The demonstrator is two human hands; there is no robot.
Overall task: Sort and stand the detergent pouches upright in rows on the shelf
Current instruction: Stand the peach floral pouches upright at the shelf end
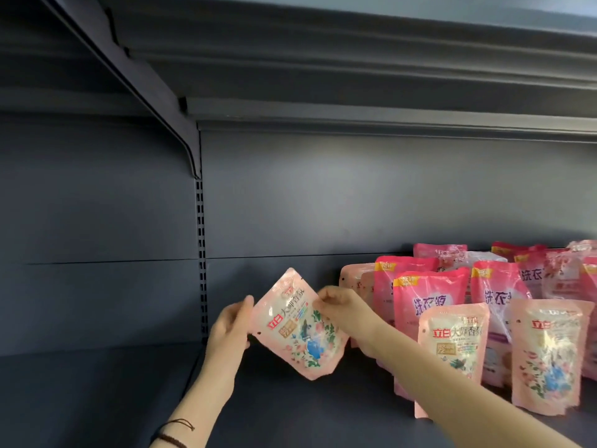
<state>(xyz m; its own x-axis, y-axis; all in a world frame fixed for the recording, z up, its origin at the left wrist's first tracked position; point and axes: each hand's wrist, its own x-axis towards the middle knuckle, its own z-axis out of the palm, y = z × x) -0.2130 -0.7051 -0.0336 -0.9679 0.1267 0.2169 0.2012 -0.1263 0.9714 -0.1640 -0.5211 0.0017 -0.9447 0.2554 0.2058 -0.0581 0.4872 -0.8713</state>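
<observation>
Dark grey metal back panel point(355, 195); slotted upright point(201, 253) at centre; upper shelf underside point(355, 59) overhead; dim light.

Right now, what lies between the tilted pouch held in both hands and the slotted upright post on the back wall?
In the head view, only the left hand, gripping the held pouch at its left edge. Past it toward the slotted post, just bare back panel.

Dim bluish light, glare on glossy pouches point(546, 354) at right, soft blur, wide-angle edge bending
</observation>
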